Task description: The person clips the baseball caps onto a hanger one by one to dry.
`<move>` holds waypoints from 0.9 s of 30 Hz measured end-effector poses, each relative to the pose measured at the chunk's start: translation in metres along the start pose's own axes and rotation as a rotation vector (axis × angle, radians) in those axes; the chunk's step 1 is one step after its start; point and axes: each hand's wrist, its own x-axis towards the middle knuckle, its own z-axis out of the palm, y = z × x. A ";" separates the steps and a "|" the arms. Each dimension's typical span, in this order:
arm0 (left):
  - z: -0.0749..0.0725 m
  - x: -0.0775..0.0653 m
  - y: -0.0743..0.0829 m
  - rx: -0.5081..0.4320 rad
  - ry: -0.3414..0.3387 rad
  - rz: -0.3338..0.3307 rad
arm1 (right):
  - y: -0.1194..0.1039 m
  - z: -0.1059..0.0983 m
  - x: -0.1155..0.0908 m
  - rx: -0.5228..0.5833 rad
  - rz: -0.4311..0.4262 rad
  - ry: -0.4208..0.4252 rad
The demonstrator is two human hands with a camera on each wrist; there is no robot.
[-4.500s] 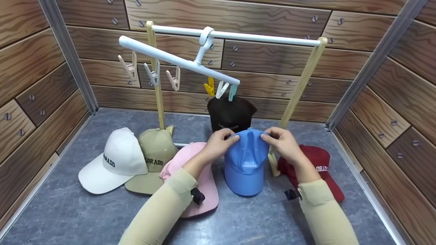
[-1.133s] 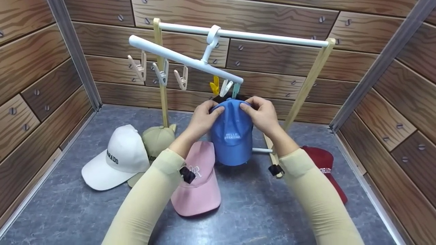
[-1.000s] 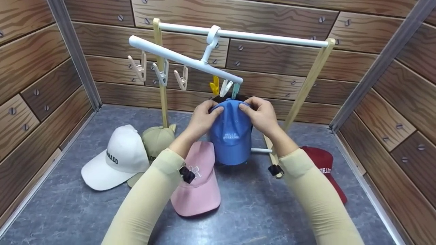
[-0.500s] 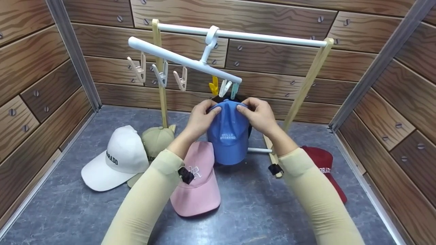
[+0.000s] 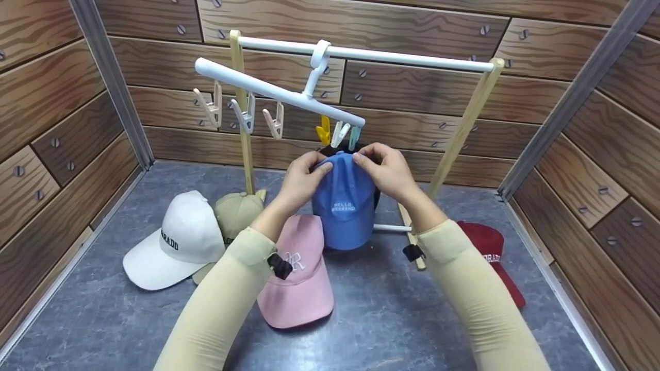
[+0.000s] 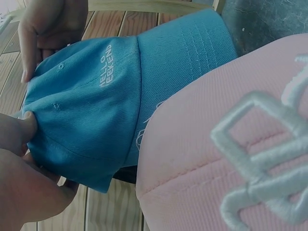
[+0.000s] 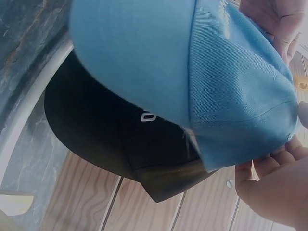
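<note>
A blue baseball cap (image 5: 344, 201) with "HELLO WEEKEND" lettering hangs brim down between both hands, above the table. My left hand (image 5: 301, 178) pinches the left side of its crown, thumb in front. On the crown's other side, my right hand (image 5: 386, 170) pinches near the top button, fingers behind. Just above the crown are a teal clip (image 5: 354, 138), a white clip (image 5: 340, 135) and a yellow clip (image 5: 323, 130), at the low end of a tilted white hanger (image 5: 278, 93). Behind the blue cap is a black cap (image 7: 106, 125), mostly hidden in the head view.
The hanger hooks over the white rail (image 5: 412, 58) of a wooden-legged rack. Three more clips dangle from its raised left end. On the grey table lie a white cap (image 5: 188, 232), an olive cap (image 5: 240, 214), a pink cap (image 5: 299, 288) and a dark red cap (image 5: 484, 239).
Both hands have raised the blue cap from lower down to just beneath the clips, before the black cap. Over the last second it drifted slightly left, and the right thumb shifted toward the button.
</note>
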 end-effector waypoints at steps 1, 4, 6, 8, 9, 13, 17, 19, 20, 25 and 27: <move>0.000 0.000 0.000 -0.002 0.000 -0.002 | -0.001 0.001 0.002 0.000 0.005 0.004; -0.001 -0.001 -0.002 -0.013 -0.004 -0.009 | -0.006 0.005 0.008 -0.009 0.009 0.024; -0.001 -0.002 -0.002 -0.022 -0.010 -0.015 | -0.010 0.007 0.013 -0.015 0.011 0.038; -0.001 -0.002 -0.002 -0.030 -0.016 -0.019 | -0.014 0.010 0.018 -0.025 0.017 0.049; -0.001 -0.003 -0.002 -0.031 -0.018 -0.019 | -0.016 0.011 0.020 -0.029 0.021 0.052; 0.000 -0.004 -0.003 -0.029 -0.022 -0.021 | -0.024 0.015 0.027 -0.048 0.039 0.065; 0.001 -0.003 -0.004 -0.028 -0.018 -0.019 | -0.029 0.019 0.036 -0.063 0.067 0.075; 0.001 -0.004 -0.003 -0.032 -0.017 -0.017 | -0.030 0.021 0.040 -0.072 0.082 0.078; 0.001 -0.004 -0.003 -0.032 -0.016 -0.017 | -0.031 0.022 0.042 -0.079 0.091 0.078; 0.002 -0.004 -0.002 -0.019 -0.019 -0.017 | -0.034 0.025 0.051 -0.112 0.134 0.084; 0.002 -0.004 -0.001 -0.015 -0.024 -0.017 | -0.036 0.026 0.053 -0.119 0.158 0.086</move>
